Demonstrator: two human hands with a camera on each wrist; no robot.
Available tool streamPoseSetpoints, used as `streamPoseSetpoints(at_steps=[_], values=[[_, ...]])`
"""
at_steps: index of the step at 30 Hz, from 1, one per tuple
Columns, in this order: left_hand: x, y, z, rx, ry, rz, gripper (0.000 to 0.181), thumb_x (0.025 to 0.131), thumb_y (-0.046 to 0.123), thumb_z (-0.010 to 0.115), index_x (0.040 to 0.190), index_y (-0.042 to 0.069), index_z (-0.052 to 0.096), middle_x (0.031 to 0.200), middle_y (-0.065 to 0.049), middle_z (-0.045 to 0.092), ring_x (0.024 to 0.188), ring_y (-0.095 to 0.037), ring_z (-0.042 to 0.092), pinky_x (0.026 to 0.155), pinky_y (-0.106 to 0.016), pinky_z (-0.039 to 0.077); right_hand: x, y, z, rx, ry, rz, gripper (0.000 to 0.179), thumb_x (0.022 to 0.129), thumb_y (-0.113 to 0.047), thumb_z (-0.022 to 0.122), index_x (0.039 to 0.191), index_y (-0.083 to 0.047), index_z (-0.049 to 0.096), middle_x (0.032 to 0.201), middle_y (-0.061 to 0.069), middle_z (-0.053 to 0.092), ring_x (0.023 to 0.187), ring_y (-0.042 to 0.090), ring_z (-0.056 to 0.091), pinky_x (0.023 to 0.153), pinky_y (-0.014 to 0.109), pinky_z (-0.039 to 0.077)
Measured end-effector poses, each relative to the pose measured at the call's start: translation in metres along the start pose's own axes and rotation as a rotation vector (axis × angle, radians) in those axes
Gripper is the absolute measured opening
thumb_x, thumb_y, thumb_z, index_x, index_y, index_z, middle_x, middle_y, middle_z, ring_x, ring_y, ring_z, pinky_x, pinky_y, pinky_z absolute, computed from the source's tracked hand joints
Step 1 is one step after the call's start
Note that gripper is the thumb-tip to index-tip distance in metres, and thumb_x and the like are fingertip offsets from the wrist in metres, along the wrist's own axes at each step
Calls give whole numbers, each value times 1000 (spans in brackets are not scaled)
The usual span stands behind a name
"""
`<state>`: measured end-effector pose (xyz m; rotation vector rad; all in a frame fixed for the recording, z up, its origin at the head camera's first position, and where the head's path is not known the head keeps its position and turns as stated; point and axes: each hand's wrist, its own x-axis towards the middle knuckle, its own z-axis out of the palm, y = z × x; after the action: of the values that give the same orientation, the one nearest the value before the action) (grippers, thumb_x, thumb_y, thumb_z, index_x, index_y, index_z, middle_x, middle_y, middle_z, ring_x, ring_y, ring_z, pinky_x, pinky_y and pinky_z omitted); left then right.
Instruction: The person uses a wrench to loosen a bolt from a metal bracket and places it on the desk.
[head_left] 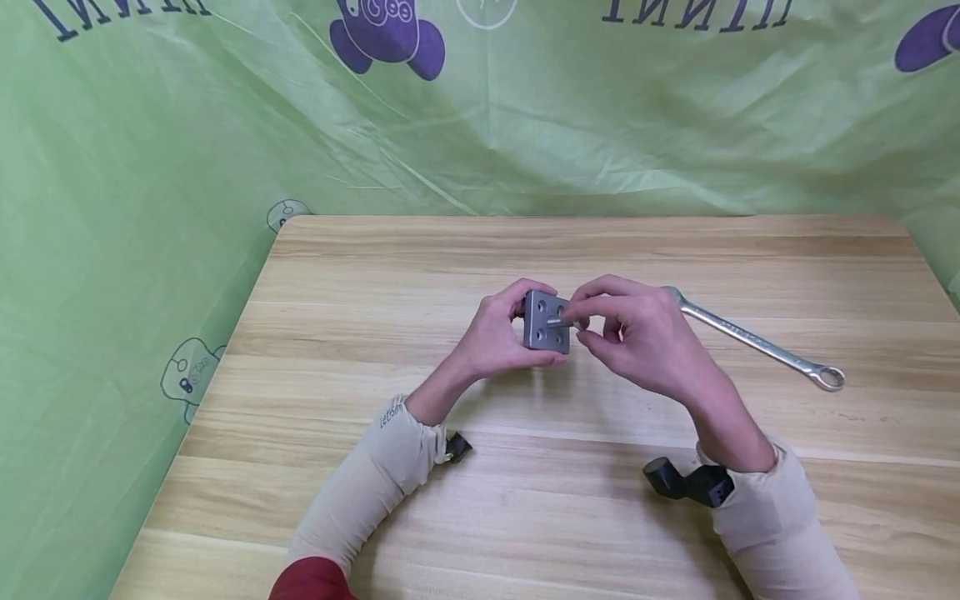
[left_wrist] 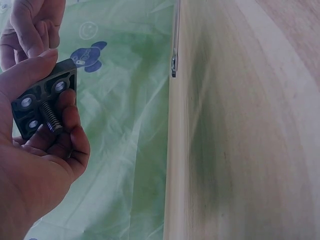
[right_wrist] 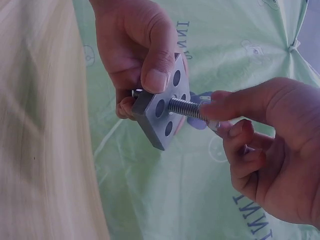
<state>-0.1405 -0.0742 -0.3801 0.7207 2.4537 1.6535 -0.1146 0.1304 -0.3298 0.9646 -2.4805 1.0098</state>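
A grey square plate [head_left: 534,323] with a hole near each corner is held up above the table by my left hand [head_left: 495,337], thumb on one edge and fingers on the opposite one. Through its middle runs a threaded bolt [right_wrist: 184,107]. On the far side of the plate the bolt's threaded end [left_wrist: 52,120] sticks out near my left fingers. My right hand [head_left: 652,337] pinches the bolt's other end between thumb and fingers. A hexagonal metal piece [right_wrist: 214,124] shows there, partly hidden by the fingertips; I cannot tell whether it is head or nut.
A long combination wrench [head_left: 750,337] lies on the wooden table [head_left: 525,508], its open end partly behind my right hand and its ring end to the right. Green printed cloth [head_left: 525,158] hangs behind the table and along its left side. Black devices [head_left: 686,483] are strapped at both wrists.
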Motion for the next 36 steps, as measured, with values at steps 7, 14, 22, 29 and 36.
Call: streamPoseSetpoints(at_steps=[7,14,22,29,36], values=[[-1,1,0,6,1,-4,69,60,9,90,120,6,56,103,-12,70,85,-18,68,84,-39,52,2,-5,-4,-7,-45,259,29,80,-26,78,106,-13,72,94,3,73,51,5,49,49,19,41],[-1,1,0,7,4,6,71,59,7,90,120,5,56,104,-14,70,86,-19,69,84,-38,53,3,-6,-6,-49,-113,378,25,87,-37,70,94,-14,77,77,1,74,58,12,58,54,22,43],[-1,0,0,10,-1,12,70,59,8,90,120,5,56,103,-13,70,86,-18,69,83,-34,53,2,-6,-4,-55,-94,314,16,85,-28,74,92,-15,76,76,-1,72,53,8,51,51,21,41],[-1,-1,-1,9,2,12,71,59,9,91,120,6,56,103,-13,71,86,-18,69,84,-34,53,0,-3,-4,-32,-39,196,15,79,-16,78,95,-16,77,77,-3,72,49,0,44,47,17,37],[-1,0,-1,0,-5,12,70,59,8,90,120,6,56,106,-13,70,88,-19,68,85,-38,53,0,-3,-4,-16,-26,142,20,76,-5,77,93,-15,78,84,1,74,51,0,46,48,17,39]])
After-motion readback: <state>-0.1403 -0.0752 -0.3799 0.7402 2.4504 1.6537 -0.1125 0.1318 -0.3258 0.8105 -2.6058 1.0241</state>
